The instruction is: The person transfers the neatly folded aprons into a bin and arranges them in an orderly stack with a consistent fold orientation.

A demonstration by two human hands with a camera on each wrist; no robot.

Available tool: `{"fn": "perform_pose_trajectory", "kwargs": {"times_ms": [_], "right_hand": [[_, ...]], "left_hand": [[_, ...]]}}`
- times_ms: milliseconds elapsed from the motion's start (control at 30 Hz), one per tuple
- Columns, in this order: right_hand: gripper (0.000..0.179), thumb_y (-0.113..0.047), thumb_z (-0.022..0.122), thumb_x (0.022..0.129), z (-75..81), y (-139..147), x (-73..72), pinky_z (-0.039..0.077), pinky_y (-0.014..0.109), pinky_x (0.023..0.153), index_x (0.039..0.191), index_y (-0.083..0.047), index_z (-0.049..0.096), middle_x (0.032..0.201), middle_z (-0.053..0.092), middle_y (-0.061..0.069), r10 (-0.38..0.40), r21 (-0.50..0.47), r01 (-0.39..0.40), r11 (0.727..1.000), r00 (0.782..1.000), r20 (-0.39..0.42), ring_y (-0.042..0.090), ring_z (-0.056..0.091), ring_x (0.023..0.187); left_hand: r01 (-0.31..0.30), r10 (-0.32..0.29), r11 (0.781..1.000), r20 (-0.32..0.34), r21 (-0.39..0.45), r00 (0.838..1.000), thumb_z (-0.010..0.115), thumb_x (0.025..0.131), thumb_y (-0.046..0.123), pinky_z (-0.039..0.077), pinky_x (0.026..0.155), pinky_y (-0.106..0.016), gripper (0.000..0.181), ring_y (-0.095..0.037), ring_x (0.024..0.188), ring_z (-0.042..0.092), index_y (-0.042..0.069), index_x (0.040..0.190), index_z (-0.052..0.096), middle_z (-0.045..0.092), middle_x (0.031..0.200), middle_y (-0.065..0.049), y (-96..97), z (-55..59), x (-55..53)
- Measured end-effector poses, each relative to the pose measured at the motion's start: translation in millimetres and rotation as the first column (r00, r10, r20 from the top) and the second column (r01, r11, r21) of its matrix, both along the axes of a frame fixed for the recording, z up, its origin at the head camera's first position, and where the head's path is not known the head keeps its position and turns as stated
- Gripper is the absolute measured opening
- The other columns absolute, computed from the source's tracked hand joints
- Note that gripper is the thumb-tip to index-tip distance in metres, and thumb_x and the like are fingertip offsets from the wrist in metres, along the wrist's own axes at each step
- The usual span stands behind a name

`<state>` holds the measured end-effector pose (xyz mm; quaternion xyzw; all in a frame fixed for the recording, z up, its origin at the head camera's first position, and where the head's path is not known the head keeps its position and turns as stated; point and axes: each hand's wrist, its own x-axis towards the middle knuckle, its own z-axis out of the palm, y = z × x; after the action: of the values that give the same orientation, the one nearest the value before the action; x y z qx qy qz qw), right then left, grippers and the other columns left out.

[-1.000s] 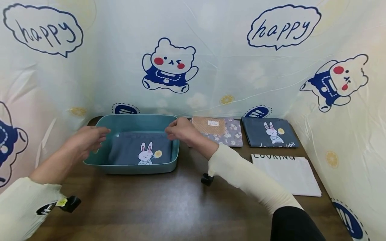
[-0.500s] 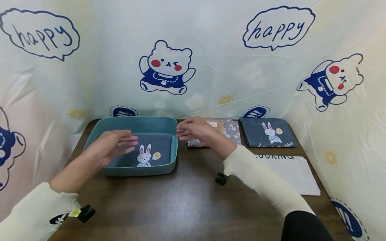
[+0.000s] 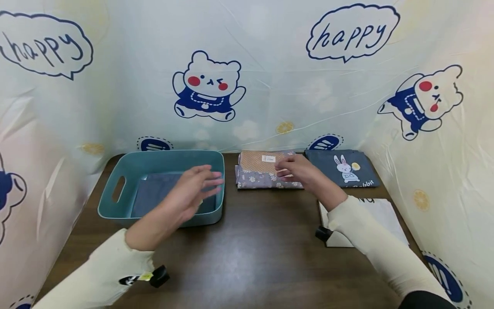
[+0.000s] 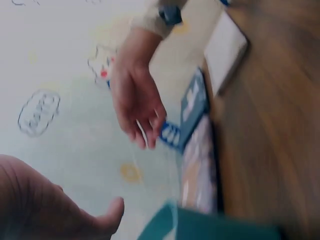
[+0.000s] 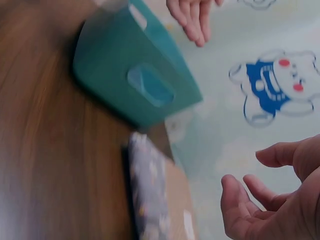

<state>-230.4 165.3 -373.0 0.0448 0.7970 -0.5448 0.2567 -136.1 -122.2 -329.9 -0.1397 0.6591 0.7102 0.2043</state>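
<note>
My left hand [image 3: 193, 189] hovers over the right half of a teal plastic basket [image 3: 109, 193], its fingers loosely extended and nothing in them. Inside the basket lies a folded dark blue-grey cloth [image 3: 152, 193]; my hand hides its rabbit print in the head view. Above the right part of a folded purple floral cloth [image 3: 251, 178] with a tan dotted panel and white label is my right hand [image 3: 297, 169]. Its fingers are relaxed and hold nothing; in the right wrist view thumb and fingers stand apart. A second folded blue-grey cloth [image 3: 324, 161] with a rabbit print lies just beyond it.
A folded white cloth [image 3: 380, 214] with black lettering lies at the right of the brown wooden table [image 3: 247, 257], partly behind my right sleeve. A patterned curtain [image 3: 270, 77] hangs around the back and sides of the table.
Both hands have moved to the right: the left from the basket's left side across to its right half, the right from the basket's right rim to above the floral cloth.
</note>
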Motion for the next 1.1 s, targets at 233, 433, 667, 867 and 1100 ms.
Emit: {"fn": "perform_pose_trajectory", "kwargs": {"times_ms": [233, 433, 667, 867, 1100], "right_hand": [[0.043, -0.021, 0.049, 0.107, -17.8, 34.2, 0.3, 0.052, 0.041, 0.106, 0.140, 0.006, 0.051, 0.149, 0.051, 0.025, -0.061, 0.046, 0.061, 0.997, 0.998, 0.001, 0.037, 0.058, 0.131], [0.045, -0.024, 0.052, 0.106, -31.5, 55.6, -1.5, 0.053, 0.038, 0.105, 0.140, 0.005, 0.052, 0.144, 0.055, 0.024, -0.090, 0.138, 0.091, 0.986, 0.996, -0.011, 0.029, 0.062, 0.124], [0.043, -0.023, 0.053, 0.106, -53.8, 69.2, -8.6, 0.053, 0.039, 0.099, 0.138, 0.006, 0.050, 0.128, 0.060, 0.020, -0.109, 0.175, 0.114, 0.978, 0.993, -0.035, 0.022, 0.060, 0.108], [0.046, -0.029, 0.054, 0.105, -69.6, 74.9, -14.1, 0.047, 0.044, 0.098, 0.138, 0.003, 0.052, 0.134, 0.056, 0.020, -0.067, 0.306, 0.106, 0.946, 0.989, -0.133, 0.028, 0.052, 0.114], [0.052, -0.030, 0.055, 0.104, -85.6, 75.2, -22.9, 0.044, 0.048, 0.105, 0.140, 0.007, 0.047, 0.144, 0.049, 0.026, -0.084, 0.321, 0.133, 0.938, 0.983, -0.162, 0.035, 0.049, 0.124]], "left_hand": [[-0.034, 0.037, 0.998, -0.055, 0.057, 0.998, 0.045, 0.103, 0.009, 0.028, 0.125, -0.051, 0.062, -0.040, 0.147, 0.038, -0.005, 0.158, 0.019, 0.036, 0.157, -0.026, 48.2, -30.4, 3.7], [-0.100, 0.101, 0.994, -0.021, 0.041, 0.995, 0.051, 0.095, 0.011, 0.016, 0.127, -0.054, 0.069, -0.040, 0.153, 0.024, -0.005, 0.157, 0.024, 0.021, 0.166, -0.022, 80.7, -58.3, 2.4], [-0.215, 0.215, 0.976, 0.001, 0.045, 0.977, 0.052, 0.096, 0.013, 0.013, 0.129, -0.050, 0.079, -0.032, 0.158, 0.013, 0.001, 0.162, 0.011, 0.013, 0.170, -0.019, 100.2, -76.4, -9.4], [-0.432, 0.434, 0.899, -0.013, 0.077, 0.901, 0.048, 0.094, 0.008, 0.015, 0.129, -0.043, 0.079, -0.026, 0.158, 0.013, 0.002, 0.163, 0.009, 0.013, 0.171, -0.016, 110.1, -106.4, -29.6], [-0.553, 0.557, 0.829, -0.032, 0.086, 0.830, 0.048, 0.091, 0.003, 0.015, 0.129, -0.042, 0.081, -0.028, 0.159, 0.010, -0.001, 0.162, 0.010, 0.010, 0.172, -0.017, 119.8, -131.6, -52.0]]}}
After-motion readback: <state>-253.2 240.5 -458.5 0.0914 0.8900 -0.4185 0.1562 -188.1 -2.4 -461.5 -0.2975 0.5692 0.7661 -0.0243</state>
